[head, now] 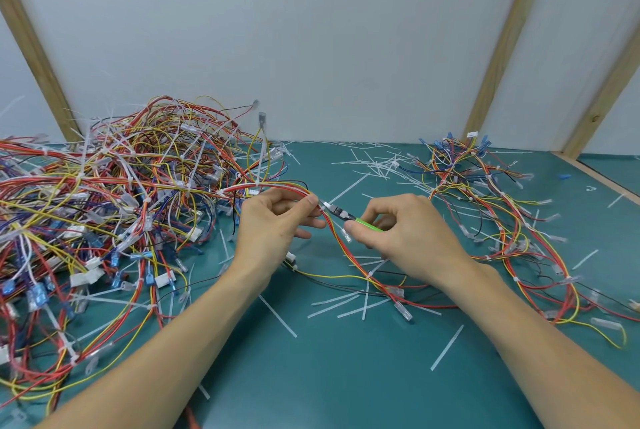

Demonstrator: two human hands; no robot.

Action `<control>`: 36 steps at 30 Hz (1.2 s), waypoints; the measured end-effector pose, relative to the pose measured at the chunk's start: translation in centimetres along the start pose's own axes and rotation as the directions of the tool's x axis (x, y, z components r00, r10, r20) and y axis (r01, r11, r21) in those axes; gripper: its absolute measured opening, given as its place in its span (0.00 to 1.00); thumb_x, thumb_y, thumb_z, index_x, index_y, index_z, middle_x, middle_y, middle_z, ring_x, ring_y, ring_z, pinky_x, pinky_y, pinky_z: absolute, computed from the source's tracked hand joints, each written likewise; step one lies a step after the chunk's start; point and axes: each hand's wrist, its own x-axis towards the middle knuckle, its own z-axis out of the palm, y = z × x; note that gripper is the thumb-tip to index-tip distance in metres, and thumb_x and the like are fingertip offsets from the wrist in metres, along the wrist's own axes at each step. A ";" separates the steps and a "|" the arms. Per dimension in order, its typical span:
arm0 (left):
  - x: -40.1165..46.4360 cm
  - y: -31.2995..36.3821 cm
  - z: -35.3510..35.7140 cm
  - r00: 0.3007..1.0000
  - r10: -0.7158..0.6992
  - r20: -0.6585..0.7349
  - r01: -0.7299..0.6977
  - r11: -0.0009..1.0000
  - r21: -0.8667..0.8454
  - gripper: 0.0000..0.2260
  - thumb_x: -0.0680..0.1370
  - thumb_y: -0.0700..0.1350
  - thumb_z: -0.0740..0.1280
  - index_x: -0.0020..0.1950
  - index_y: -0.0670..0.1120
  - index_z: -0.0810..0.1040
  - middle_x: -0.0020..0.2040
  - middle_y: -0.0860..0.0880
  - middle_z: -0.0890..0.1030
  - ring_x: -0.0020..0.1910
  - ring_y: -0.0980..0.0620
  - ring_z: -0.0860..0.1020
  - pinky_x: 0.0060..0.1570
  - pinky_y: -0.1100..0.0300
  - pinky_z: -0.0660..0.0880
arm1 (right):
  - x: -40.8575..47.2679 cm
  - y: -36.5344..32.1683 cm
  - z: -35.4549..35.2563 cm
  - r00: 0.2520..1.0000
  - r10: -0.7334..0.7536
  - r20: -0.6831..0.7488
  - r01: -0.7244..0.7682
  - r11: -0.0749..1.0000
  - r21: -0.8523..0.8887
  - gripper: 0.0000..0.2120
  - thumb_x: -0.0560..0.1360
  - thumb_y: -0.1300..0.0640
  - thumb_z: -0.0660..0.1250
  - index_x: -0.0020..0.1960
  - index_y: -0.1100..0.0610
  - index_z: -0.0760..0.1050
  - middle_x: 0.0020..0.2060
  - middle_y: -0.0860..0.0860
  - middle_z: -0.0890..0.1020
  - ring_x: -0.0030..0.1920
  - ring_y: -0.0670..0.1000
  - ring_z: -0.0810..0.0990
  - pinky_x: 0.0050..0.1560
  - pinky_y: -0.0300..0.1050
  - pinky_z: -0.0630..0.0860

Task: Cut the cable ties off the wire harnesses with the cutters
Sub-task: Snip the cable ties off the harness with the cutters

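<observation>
My forearms reach in from the near edge of the green desk, and loose white cut tie strips lie scattered on it just ahead of them. My left hand has its thumb and fingertips curled in a pinch on the wire harness, a slim bundle of red, yellow and orange wires that arches up out of the big pile, passes through my fingers and then runs down toward me between both hands, with small white ties and clear terminal sleeves along it. My right hand grips the cutters by their bright green handles, fingers wrapped round them; the dark metal tip points left and meets the harness right beside my left fingertips, at a white cable tie there. I cannot tell how far the blades are parted. Left of the harness sits the big tangled pile of harnesses, bristling with long white tie tails and blue connectors. Right of it, further back, lies a smaller, flatter pile. Behind everything stands a pale wall with wooden battens
</observation>
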 end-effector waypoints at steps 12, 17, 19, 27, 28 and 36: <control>0.0 0.1 0.0 1.000 -0.002 -0.007 0.002 1.000 -0.011 0.04 0.78 0.40 0.72 0.48 0.40 0.82 0.40 0.44 0.87 0.37 0.46 0.86 0.30 0.62 0.79 | -0.2 -0.3 -0.1 1.000 0.014 -0.003 -0.014 1.000 -0.013 0.16 0.72 0.37 0.73 0.36 0.48 0.82 0.29 0.46 0.83 0.33 0.48 0.76 0.44 0.50 0.81; 0.0 0.2 0.1 1.000 0.000 -0.008 0.000 1.000 -0.010 0.05 0.78 0.41 0.72 0.49 0.39 0.82 0.40 0.44 0.87 0.38 0.46 0.86 0.30 0.62 0.79 | -0.1 -0.3 -0.1 1.000 0.013 -0.009 -0.013 1.000 -0.011 0.17 0.73 0.36 0.73 0.35 0.48 0.81 0.28 0.45 0.83 0.32 0.47 0.77 0.44 0.51 0.81; 0.0 0.2 0.1 1.000 0.000 -0.006 0.000 1.000 -0.005 0.05 0.78 0.41 0.72 0.49 0.39 0.82 0.40 0.45 0.87 0.38 0.46 0.86 0.30 0.62 0.79 | -0.1 -0.3 0.0 1.000 0.015 -0.022 -0.015 1.000 0.001 0.17 0.73 0.37 0.73 0.35 0.49 0.81 0.28 0.46 0.82 0.30 0.46 0.77 0.43 0.50 0.81; 0.2 0.2 -0.2 1.000 -0.001 -0.026 0.001 1.000 0.019 0.04 0.79 0.41 0.71 0.48 0.40 0.82 0.39 0.45 0.87 0.37 0.47 0.86 0.29 0.62 0.78 | 0.5 -0.2 -0.2 0.981 0.114 -0.159 -0.070 0.963 0.259 0.17 0.79 0.44 0.70 0.36 0.53 0.79 0.28 0.49 0.83 0.25 0.52 0.81 0.35 0.49 0.81; 0.2 0.1 -0.2 1.000 0.001 -0.031 0.000 1.000 0.021 0.03 0.79 0.40 0.71 0.48 0.41 0.82 0.39 0.46 0.87 0.36 0.47 0.86 0.29 0.62 0.78 | 0.5 -0.2 -0.2 0.976 0.120 -0.180 -0.066 0.957 0.281 0.17 0.79 0.44 0.70 0.37 0.53 0.79 0.28 0.49 0.84 0.25 0.52 0.81 0.35 0.49 0.81; 0.9 0.3 -0.7 0.976 0.022 -0.215 -0.034 0.998 -0.050 0.03 0.80 0.40 0.68 0.50 0.44 0.81 0.35 0.51 0.84 0.30 0.54 0.81 0.27 0.64 0.76 | 0.9 0.1 -0.5 0.933 0.211 -0.292 -0.048 0.876 0.480 0.17 0.81 0.46 0.69 0.40 0.56 0.75 0.29 0.50 0.80 0.27 0.54 0.77 0.35 0.57 0.77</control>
